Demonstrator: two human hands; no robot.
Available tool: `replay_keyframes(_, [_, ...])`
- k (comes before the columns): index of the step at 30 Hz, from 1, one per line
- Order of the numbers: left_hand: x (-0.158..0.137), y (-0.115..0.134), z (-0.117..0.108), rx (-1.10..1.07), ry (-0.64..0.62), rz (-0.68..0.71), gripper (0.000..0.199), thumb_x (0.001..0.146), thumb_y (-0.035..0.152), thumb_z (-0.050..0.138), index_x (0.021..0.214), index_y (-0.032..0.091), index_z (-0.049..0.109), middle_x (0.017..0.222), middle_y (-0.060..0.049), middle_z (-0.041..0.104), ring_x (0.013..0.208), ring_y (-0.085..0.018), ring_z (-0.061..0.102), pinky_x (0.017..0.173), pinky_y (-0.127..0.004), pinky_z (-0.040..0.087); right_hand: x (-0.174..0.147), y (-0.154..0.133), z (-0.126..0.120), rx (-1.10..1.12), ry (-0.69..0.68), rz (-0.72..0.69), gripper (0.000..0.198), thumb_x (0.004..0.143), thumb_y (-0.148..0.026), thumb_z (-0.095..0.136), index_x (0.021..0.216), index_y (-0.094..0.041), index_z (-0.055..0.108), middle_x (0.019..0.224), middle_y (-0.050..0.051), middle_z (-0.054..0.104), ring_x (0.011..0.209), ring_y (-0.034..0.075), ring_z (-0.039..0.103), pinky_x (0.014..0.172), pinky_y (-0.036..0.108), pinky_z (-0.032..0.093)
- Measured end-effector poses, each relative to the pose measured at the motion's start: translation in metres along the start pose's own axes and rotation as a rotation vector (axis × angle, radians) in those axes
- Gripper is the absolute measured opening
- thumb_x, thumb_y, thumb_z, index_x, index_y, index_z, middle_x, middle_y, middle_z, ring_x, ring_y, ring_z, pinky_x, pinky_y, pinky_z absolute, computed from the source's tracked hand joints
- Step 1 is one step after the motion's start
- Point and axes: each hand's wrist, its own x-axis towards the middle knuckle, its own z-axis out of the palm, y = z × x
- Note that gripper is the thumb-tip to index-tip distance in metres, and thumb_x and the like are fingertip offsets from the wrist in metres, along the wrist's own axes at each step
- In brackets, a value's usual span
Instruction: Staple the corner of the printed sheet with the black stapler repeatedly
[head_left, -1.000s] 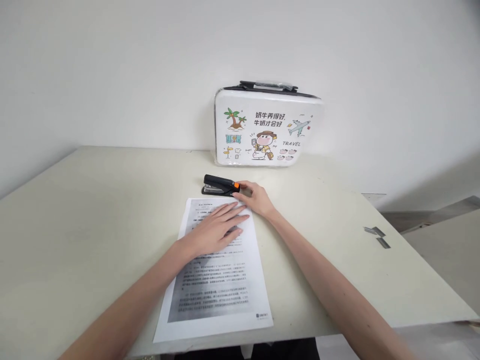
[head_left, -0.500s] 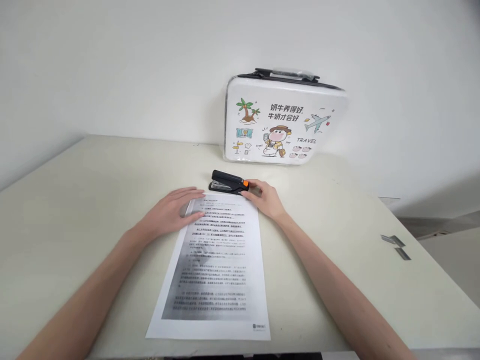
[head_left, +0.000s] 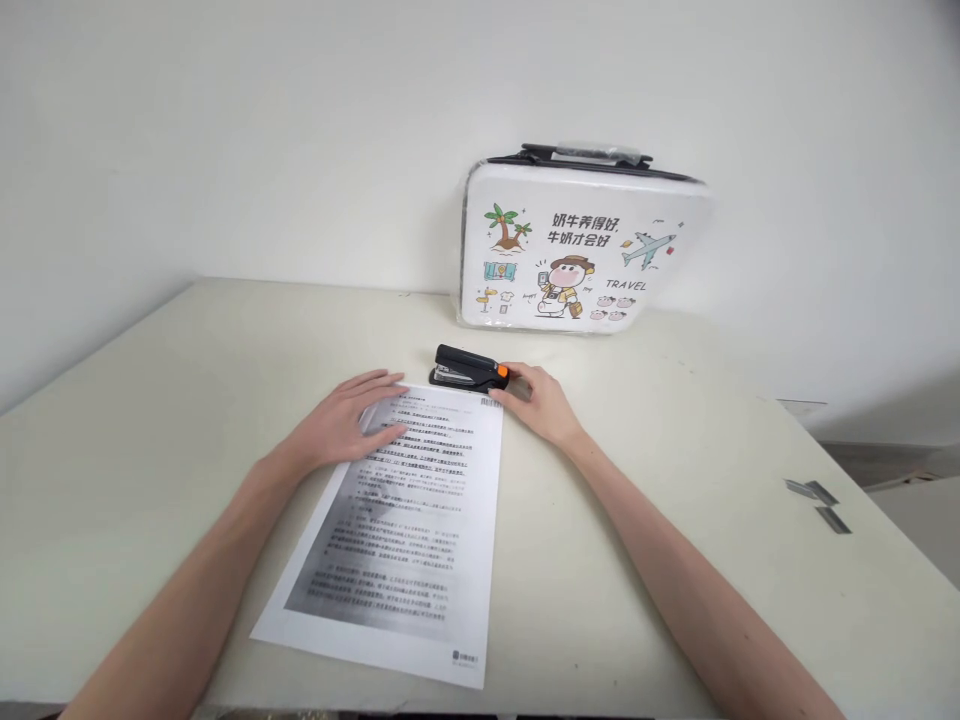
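My left hand [head_left: 341, 420] lies on the upper left edge of a printed sheet of paper [head_left: 397, 510], its fingers stretched toward the top corner and the thumb apart on the page. The sheet is flat on the table and slanted, its bottom end toward the left. Just beyond its top edge stands a black stapler [head_left: 469, 368] with an orange part at the back, its jaw facing left. My right hand [head_left: 540, 400] grips the stapler's back end between thumb and fingers. That thumb is close to the sheet's top right corner.
A white carrying case [head_left: 577, 250] with cartoon prints and a black handle stands against the wall behind the stapler. Several strips of staples [head_left: 821, 495] lie near the right edge of the pale table [head_left: 637, 620].
The sheet has turned, its bottom end swinging left while the top stays near the stapler. Both hands keep nearly the same pose. The whole view has shifted slightly.
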Motion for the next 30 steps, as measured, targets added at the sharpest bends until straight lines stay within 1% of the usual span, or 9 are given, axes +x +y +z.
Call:
replay_keyframes(6, [0.002,-0.002,0.002,-0.012,0.054,-0.004,0.057,0.097,0.069,0.059,0.129,0.023,0.073,0.152,-0.009,0.063,0.146,-0.031,0.053,0.125,-0.049,0.039,0.001,0.000,0.002,0.004,0.011,0.007,0.036,0.094,-0.042,0.072,0.127,-0.028,0.072,0.119,0.008,0.078,0.111,0.030,0.068,0.100,0.047,0.054])
replay_keyframes(9, [0.000,-0.003,0.002,-0.017,0.073,-0.031,0.057,0.096,0.070,0.061,0.128,0.024,0.072,0.152,-0.009,0.063,0.144,-0.031,0.055,0.123,-0.048,0.041,-0.003,0.003,0.000,-0.009,0.028,0.012,0.036,0.095,-0.043,0.069,0.128,-0.027,0.072,0.118,0.009,0.077,0.110,0.031,0.068,0.099,0.048,0.056])
replay_keyframes(11, [-0.002,-0.003,0.002,-0.024,0.088,-0.054,0.057,0.095,0.070,0.062,0.129,0.025,0.071,0.153,-0.008,0.062,0.143,-0.031,0.056,0.123,-0.047,0.042,-0.012,0.007,-0.008,-0.031,0.040,0.017,0.037,0.095,-0.045,0.069,0.127,-0.026,0.072,0.116,0.010,0.077,0.108,0.031,0.069,0.099,0.049,0.056])
replay_keyframes(13, [-0.003,-0.003,0.003,-0.025,0.096,-0.064,0.056,0.096,0.068,0.061,0.131,0.025,0.070,0.153,-0.008,0.061,0.141,-0.030,0.057,0.122,-0.046,0.043,-0.025,0.013,-0.022,-0.050,0.047,0.030,0.040,0.094,-0.049,0.069,0.125,-0.025,0.072,0.114,0.011,0.077,0.105,0.031,0.071,0.099,0.050,0.057])
replay_keyframes(16, [-0.002,-0.003,0.004,0.007,0.086,-0.066,0.057,0.098,0.067,0.057,0.135,0.025,0.068,0.153,-0.009,0.061,0.142,-0.030,0.056,0.123,-0.047,0.041,-0.050,0.027,-0.055,-0.027,0.051,0.096,0.044,0.092,-0.057,0.068,0.124,-0.026,0.070,0.117,0.010,0.077,0.105,0.031,0.073,0.102,0.051,0.056])
replay_keyframes(19, [0.001,-0.004,0.005,0.055,0.075,-0.107,0.058,0.100,0.066,0.051,0.139,0.025,0.065,0.155,-0.009,0.060,0.146,-0.031,0.052,0.126,-0.049,0.037,-0.074,0.038,-0.092,0.034,0.002,0.174,0.048,0.091,-0.063,0.069,0.124,-0.027,0.069,0.122,0.009,0.076,0.111,0.030,0.073,0.106,0.050,0.055])
replay_keyframes(22, [0.003,-0.005,0.006,0.075,0.064,-0.151,0.059,0.102,0.065,0.047,0.142,0.025,0.063,0.157,-0.009,0.058,0.148,-0.031,0.049,0.126,-0.052,0.035,-0.095,0.043,-0.122,0.081,-0.089,0.213,0.049,0.091,-0.064,0.070,0.124,-0.028,0.070,0.124,0.007,0.076,0.115,0.031,0.072,0.108,0.048,0.054])
replay_keyframes(26, [0.004,-0.005,0.005,0.076,0.073,-0.153,0.060,0.102,0.066,0.047,0.141,0.025,0.065,0.156,-0.009,0.059,0.146,-0.031,0.051,0.126,-0.052,0.036,-0.114,0.042,-0.148,0.123,-0.213,0.259,0.050,0.090,-0.064,0.071,0.126,-0.030,0.070,0.125,0.008,0.076,0.114,0.033,0.072,0.104,0.048,0.056])
replay_keyframes(30, [0.006,-0.005,0.004,0.060,0.091,-0.152,0.060,0.101,0.070,0.046,0.134,0.026,0.070,0.153,-0.009,0.061,0.145,-0.032,0.052,0.124,-0.053,0.039,-0.124,0.036,-0.163,0.172,-0.281,0.288,0.049,0.090,-0.062,0.073,0.127,-0.031,0.070,0.130,0.009,0.074,0.118,0.034,0.070,0.107,0.050,0.055])
